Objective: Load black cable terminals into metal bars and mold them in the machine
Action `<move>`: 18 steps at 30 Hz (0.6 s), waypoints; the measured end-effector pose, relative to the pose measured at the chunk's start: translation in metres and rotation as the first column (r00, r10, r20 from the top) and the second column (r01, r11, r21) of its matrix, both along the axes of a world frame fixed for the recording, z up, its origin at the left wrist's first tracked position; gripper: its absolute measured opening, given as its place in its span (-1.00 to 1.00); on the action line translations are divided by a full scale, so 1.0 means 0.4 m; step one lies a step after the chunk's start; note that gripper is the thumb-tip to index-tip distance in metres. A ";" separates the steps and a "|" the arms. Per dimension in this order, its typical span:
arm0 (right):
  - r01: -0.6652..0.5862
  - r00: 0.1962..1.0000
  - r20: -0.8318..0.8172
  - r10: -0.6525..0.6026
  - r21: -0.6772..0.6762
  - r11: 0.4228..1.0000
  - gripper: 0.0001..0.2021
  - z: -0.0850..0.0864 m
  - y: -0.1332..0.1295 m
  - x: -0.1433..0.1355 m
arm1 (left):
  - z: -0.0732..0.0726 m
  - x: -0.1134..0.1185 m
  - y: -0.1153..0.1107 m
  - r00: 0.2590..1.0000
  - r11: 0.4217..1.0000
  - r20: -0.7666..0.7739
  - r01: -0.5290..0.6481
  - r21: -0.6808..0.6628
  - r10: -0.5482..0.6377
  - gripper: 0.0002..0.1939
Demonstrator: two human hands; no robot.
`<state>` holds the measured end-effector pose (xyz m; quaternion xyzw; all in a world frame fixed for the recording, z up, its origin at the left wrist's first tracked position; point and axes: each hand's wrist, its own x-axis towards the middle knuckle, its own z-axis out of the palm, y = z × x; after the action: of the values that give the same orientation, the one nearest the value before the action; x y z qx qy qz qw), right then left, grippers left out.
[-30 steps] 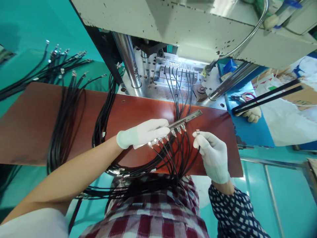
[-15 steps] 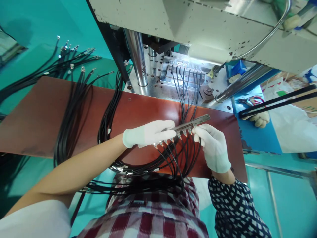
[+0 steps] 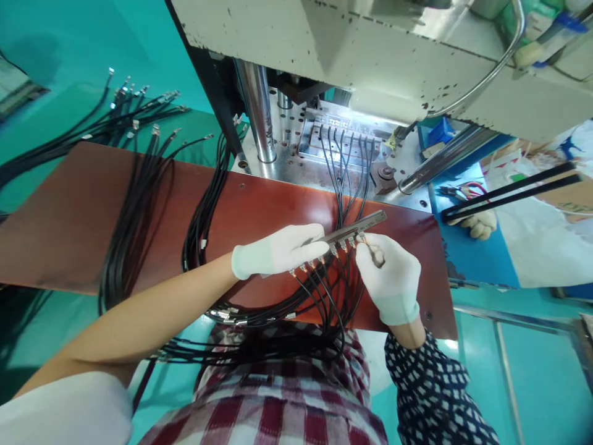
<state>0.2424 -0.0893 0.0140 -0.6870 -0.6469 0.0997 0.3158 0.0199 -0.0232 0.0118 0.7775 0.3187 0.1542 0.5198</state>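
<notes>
- Closest in, there's a red-and-white checked garment (image 3: 271,411) with a thick run of black cables (image 3: 278,347) lying across it.
- Left hand (image 3: 287,248), white glove: closed around the left part of a slim metal bar (image 3: 365,222), thumb on the near side. The bar is held tilted above the brown board (image 3: 278,207), its right end sticking out free.
- Right hand (image 3: 391,272), also gloved: thumb and finger pinched narrow on the end connector (image 3: 362,237) at the bar's near edge. The fingers hide part of it, so I can't tell how far it's seated.
- More metal connectors (image 3: 343,246) sit in a row along that edge, black leads hanging off them.
- Over on the left, two cable bundles lie across the board, the big one (image 3: 121,247) and a thinner one (image 3: 204,216).
- Off to the right, pliers (image 3: 456,190) and a spare glove (image 3: 482,225) on a blue surface (image 3: 503,262).
- Past the board, a lit metal fixture (image 3: 309,142) with several leads running out toward the person, under a chipped, pale machine housing (image 3: 296,46).
</notes>
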 end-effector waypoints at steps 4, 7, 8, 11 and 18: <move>-0.009 0.988 0.153 0.000 0.057 0.998 -0.81 -0.006 0.006 -0.010 | -0.001 -0.001 -0.001 1.000 1.000 -0.009 0.003 -0.001 -0.003 -0.59; -0.008 0.988 0.157 -0.002 0.064 0.998 -0.78 -0.009 0.008 -0.010 | -0.003 0.001 -0.002 1.000 1.000 -0.005 0.010 0.021 -0.010 -0.59; -0.007 0.988 0.154 -0.003 0.059 0.998 -0.78 -0.009 0.007 -0.009 | -0.003 0.002 -0.002 1.000 1.000 -0.006 0.008 0.030 -0.007 -0.59; -0.003 0.986 0.165 -0.006 0.059 0.998 -0.85 -0.002 -0.003 -0.005 | -0.005 0.004 -0.002 1.000 1.000 -0.007 -0.009 0.027 0.009 -0.57; -0.123 0.885 0.464 0.033 0.164 0.979 -0.87 0.030 -0.027 -0.017 | -0.005 0.004 -0.007 0.999 0.999 0.028 -0.036 -0.017 0.037 -0.55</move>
<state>0.2356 -0.1002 0.0261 -0.6313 -0.7368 -0.1144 0.2136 0.0215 -0.0259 0.0098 0.7651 0.3267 0.1718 0.5275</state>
